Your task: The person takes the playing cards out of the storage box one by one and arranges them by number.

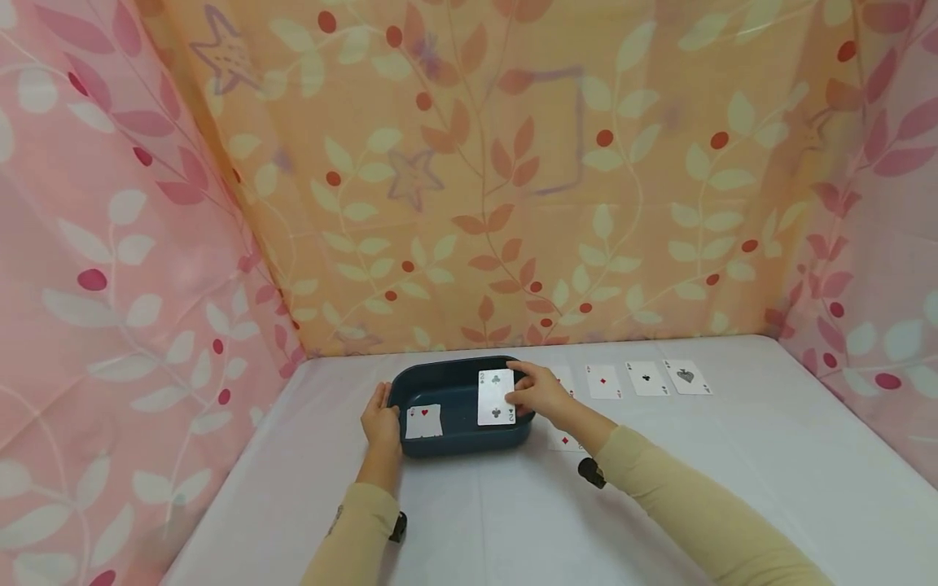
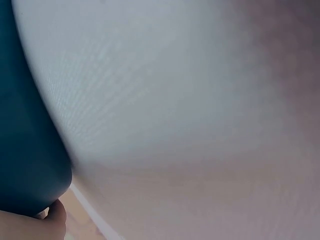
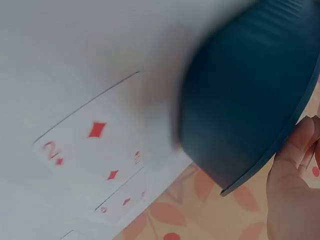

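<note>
A dark blue tray (image 1: 465,446) with rounded corners stands on the white-covered table. At its left end my left hand (image 1: 381,419) holds the wall, thumb near the rim; only a bit of that hand (image 2: 37,225) shows in the left wrist view. My right hand (image 1: 541,395) pinches a two of clubs (image 1: 494,396) by its right edge, face up over the tray's right end. Inside the tray, at the left, lies a heart card (image 1: 423,423). In the right wrist view, the right hand (image 3: 292,195) is at the rim of the tray (image 3: 245,95); the pinched card is hidden there.
Just right of the tray lies a two of diamonds (image 3: 100,150), partly behind the right forearm in the head view. Farther right are an ace of diamonds (image 1: 604,382), an ace of clubs (image 1: 647,378) and an ace of spades (image 1: 686,377). Patterned cloth (image 1: 469,203) hangs behind the table.
</note>
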The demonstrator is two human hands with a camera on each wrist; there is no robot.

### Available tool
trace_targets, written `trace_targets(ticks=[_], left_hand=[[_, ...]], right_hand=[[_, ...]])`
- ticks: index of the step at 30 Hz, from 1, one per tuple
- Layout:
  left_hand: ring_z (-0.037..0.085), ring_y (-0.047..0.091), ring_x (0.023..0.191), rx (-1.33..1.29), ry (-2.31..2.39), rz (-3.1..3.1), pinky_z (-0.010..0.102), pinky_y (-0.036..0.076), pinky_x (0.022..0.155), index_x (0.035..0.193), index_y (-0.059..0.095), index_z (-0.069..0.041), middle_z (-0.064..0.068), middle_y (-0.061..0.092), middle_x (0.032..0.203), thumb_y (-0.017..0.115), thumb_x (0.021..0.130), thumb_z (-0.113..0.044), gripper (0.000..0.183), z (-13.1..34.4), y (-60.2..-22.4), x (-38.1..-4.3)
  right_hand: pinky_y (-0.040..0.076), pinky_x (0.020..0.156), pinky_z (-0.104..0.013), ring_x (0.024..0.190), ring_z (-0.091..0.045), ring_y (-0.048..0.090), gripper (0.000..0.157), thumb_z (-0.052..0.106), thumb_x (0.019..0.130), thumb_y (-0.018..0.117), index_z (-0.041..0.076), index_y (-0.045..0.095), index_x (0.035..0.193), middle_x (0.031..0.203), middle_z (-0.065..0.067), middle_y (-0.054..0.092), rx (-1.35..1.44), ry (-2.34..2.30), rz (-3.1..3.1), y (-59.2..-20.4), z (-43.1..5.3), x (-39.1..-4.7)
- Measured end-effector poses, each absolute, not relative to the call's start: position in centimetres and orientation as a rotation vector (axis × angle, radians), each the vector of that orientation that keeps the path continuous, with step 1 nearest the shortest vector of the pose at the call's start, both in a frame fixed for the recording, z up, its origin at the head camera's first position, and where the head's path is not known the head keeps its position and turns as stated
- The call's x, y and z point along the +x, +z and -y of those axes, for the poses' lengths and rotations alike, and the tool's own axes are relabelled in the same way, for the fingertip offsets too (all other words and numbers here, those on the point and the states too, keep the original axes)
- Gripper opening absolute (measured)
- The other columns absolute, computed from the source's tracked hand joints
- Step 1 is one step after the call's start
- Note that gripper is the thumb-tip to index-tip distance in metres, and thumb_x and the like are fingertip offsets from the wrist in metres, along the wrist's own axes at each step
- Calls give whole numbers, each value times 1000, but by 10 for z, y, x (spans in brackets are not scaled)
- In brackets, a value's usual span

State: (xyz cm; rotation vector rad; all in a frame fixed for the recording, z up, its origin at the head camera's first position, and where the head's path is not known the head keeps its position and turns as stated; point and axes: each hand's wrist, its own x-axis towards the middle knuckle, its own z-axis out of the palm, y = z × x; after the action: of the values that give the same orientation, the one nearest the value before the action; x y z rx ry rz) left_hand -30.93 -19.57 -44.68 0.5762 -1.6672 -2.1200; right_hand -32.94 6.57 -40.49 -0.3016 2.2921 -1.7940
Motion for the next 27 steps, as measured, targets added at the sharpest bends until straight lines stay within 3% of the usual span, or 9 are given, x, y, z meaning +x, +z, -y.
trace_targets(ticks=[27], left_hand=[[24,30,142,577,-2115,1683,35,22,115,149,31,1,15,36,152,34,91,18,60,195,-446,-309]], right_hand=[[59,67,-33,68,-16,59,65,-2,87,67,-4,38,145,82,-9,60,-284,-1797,-2323,-403,-124,-313]])
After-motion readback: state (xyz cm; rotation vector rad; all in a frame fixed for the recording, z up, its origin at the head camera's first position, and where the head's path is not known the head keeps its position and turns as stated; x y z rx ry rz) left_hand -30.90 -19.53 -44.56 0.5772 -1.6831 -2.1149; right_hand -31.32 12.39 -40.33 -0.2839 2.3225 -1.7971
